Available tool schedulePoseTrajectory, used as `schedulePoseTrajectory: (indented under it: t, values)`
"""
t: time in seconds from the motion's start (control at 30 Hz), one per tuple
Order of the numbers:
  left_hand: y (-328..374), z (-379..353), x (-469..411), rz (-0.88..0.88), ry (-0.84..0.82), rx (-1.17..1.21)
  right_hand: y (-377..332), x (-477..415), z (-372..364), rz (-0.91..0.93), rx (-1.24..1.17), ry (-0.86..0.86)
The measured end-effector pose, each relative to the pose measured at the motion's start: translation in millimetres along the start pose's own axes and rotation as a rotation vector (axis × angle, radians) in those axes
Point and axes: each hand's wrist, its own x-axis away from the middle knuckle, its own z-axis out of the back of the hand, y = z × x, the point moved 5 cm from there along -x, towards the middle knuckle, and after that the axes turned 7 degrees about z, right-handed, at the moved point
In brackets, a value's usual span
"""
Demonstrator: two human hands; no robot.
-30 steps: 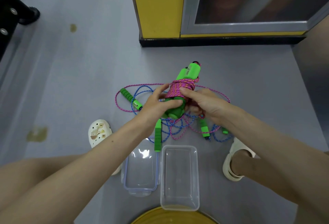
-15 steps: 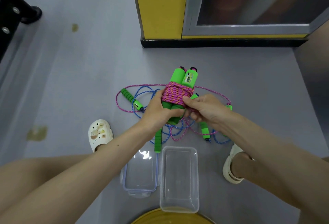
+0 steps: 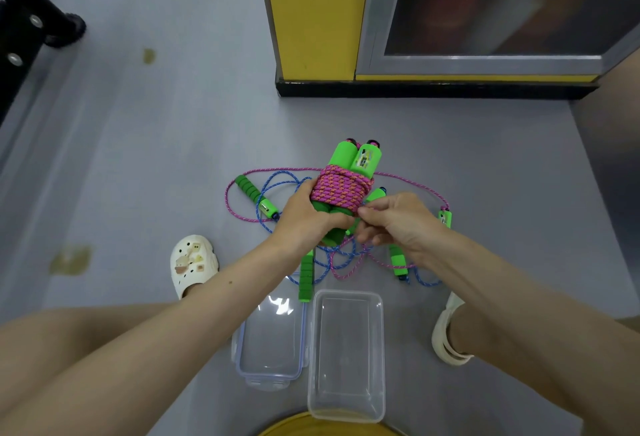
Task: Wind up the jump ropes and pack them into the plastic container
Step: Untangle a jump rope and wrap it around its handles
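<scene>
A pink jump rope is wound tightly around its two green handles, forming a bundle [image 3: 343,186] held above the floor. My left hand [image 3: 304,217] grips the bundle's lower end. My right hand [image 3: 394,221] pinches the rope's loose end at the lower edge of the coil. Under the hands lie loose ropes on the floor: a blue rope [image 3: 277,182] and another pink rope [image 3: 412,182], with green handles [image 3: 254,195] spread around. The clear plastic container [image 3: 346,352] stands open near me, its lid [image 3: 273,342] beside it on the left.
A yellow cabinet with a glass door [image 3: 381,20] stands on the grey floor behind the ropes. My feet in white clogs [image 3: 192,264] flank the container. A black stand leg [image 3: 41,27] is at the far left. A yellow round edge [image 3: 329,427] shows at the bottom.
The bundle has been turned from tilted to nearly upright with both handle ends showing side by side. My right hand has shifted to the lower edge of the coil.
</scene>
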Motion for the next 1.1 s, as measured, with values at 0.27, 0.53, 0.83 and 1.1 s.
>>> schedulePoseTrajectory:
  t: [0.27,0.53,0.83,1.1]
  values:
    - [3,6,4,-0.167,0.206,-0.219,-4,-1,-3,0.093,0.290,-0.048]
    - [-2,4,-4,-0.108,0.167,-0.301,-3,2,-1,0.092,0.348,-0.040]
    - [-2,-8,3,-0.184,0.062,-0.449,-8,11,3,0.402,0.702,0.195]
    - [2,-2,3,-0.249,0.046,-0.483,-6,13,-4,0.520,0.600,0.143]
